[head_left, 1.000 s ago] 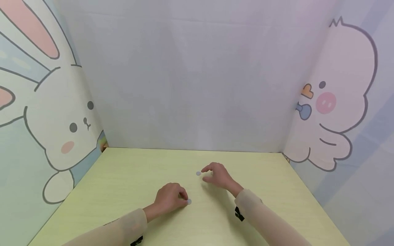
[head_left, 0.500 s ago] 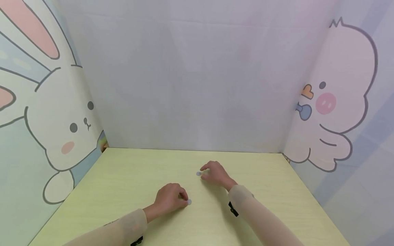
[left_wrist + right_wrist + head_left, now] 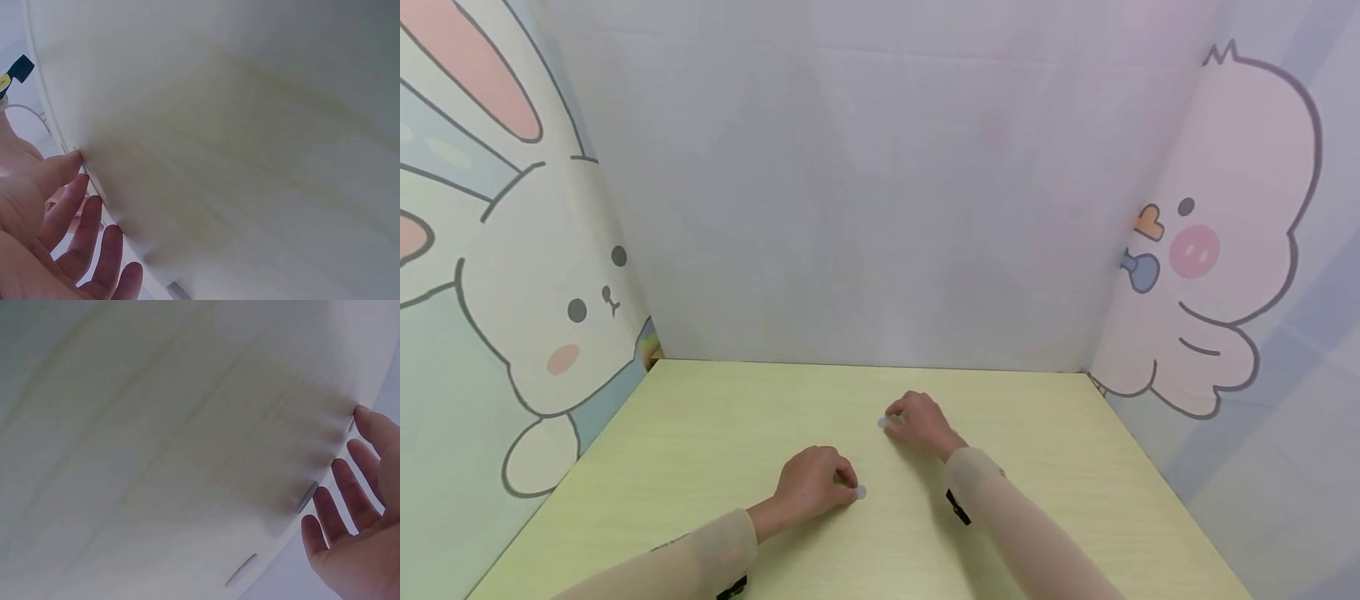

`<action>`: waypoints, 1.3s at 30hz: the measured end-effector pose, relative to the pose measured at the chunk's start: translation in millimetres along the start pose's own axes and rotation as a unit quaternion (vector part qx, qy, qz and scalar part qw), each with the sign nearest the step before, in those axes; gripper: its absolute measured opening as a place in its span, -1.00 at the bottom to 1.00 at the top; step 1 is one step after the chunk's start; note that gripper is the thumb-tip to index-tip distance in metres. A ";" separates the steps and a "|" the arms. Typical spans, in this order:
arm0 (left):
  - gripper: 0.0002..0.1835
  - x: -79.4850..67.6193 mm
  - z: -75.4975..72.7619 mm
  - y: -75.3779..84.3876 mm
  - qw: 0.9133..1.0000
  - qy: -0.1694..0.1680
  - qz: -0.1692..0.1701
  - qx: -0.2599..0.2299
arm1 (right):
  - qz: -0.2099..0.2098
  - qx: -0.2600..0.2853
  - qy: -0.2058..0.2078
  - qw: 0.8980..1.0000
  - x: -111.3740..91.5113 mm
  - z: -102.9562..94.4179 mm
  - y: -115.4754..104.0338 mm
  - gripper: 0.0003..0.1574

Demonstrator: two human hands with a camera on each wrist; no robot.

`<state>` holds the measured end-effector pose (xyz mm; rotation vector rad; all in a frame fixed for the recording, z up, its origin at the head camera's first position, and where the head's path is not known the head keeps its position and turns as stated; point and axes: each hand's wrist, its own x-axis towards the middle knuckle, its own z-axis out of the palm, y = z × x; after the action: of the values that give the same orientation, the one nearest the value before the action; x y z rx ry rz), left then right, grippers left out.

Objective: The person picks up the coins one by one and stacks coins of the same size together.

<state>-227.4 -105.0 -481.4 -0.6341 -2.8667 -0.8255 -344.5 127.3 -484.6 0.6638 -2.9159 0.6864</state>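
Two small flat grey discs lie on the pale yellow table in the head view. My left hand (image 3: 815, 483) is low over the near disc (image 3: 861, 492), pinching its edge between thumb and index finger; its other fingers are half bent in the left wrist view. Farther back, my right hand (image 3: 920, 422) has thumb and index finger curled around the far disc (image 3: 882, 422), whose left part shows. In the right wrist view, one more grey disc (image 3: 307, 497) is beside the right fingertips, and another disc (image 3: 242, 570) lies farther off.
The pale yellow table (image 3: 737, 408) meets a plain light cloth wall (image 3: 880, 208) at its back edge. Printed cloth walls stand at both sides, with a rabbit (image 3: 550, 333) on the left and a chick (image 3: 1232, 208) on the right. A grey disc (image 3: 178, 290) shows in the left wrist view.
My right hand has moved slightly left onto the far disc, and the gap between its thumb and index finger has narrowed. The left hand has stayed at the near disc.
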 end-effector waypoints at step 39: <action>-0.87 -1.2 -1.7 -1.3 1.000 0.001 0.009 -0.015 | -0.006 -0.029 0.029 0.999 5.5 9.2 -4.8 -0.85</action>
<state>-226.8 -107.3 -480.9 -0.6609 -2.8472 -0.8663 -347.2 117.3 -490.0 0.6428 -2.8637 0.6071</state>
